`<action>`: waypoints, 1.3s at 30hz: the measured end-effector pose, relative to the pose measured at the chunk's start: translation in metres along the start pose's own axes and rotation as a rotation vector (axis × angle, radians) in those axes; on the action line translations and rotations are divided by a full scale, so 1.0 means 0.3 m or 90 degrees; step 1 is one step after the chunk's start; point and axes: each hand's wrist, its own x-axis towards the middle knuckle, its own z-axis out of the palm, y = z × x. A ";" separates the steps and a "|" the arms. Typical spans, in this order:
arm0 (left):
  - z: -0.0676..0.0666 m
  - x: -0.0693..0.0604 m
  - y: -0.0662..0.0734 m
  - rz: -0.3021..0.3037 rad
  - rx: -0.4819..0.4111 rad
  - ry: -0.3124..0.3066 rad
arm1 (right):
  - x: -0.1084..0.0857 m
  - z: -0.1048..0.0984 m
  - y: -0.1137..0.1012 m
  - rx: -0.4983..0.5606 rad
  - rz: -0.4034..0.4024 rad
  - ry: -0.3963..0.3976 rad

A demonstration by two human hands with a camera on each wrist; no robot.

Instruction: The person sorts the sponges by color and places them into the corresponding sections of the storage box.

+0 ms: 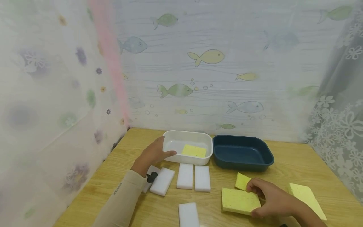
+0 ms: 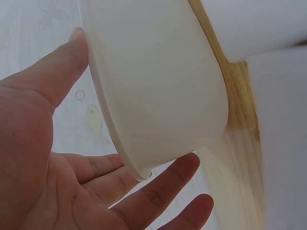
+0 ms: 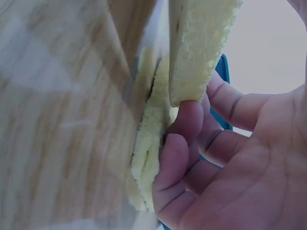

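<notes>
My left hand (image 1: 154,154) holds the left end of a white plastic tub (image 1: 169,157), thumb at its front rim. In the left wrist view, the thumb touches the rim and the fingers reach around the corner (image 2: 139,167). One yellow sponge (image 1: 194,151) lies inside. On the right, my right hand (image 1: 270,198) grips another yellow sponge (image 1: 239,201) by its right end, slightly tilted. The right wrist view shows this sponge (image 3: 196,52) against curled fingers. Just behind it is a smaller-looking yellow piece (image 1: 242,181), partly hidden by the hand.
A dark blue tub (image 1: 244,164) stands right beside the white one. Several white sponges (image 1: 185,176) lie in front of the white tub, with one (image 1: 189,215) nearer me. Another yellow sponge (image 1: 307,200) lies at the right. A fish-patterned curtain (image 1: 210,78) hangs behind the wooden table (image 1: 136,138).
</notes>
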 end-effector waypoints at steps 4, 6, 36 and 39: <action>0.003 -0.001 0.002 0.007 -0.001 0.001 | -0.005 -0.011 -0.005 0.033 0.013 -0.011; 0.003 -0.001 0.004 0.006 -0.001 0.000 | -0.006 -0.016 -0.011 0.036 0.027 -0.014; -0.003 -0.010 0.008 -0.005 0.001 0.002 | 0.167 -0.089 -0.189 -0.175 -0.065 0.136; -0.007 -0.012 0.008 -0.007 -0.001 0.001 | 0.194 -0.096 -0.193 -0.186 -0.060 0.141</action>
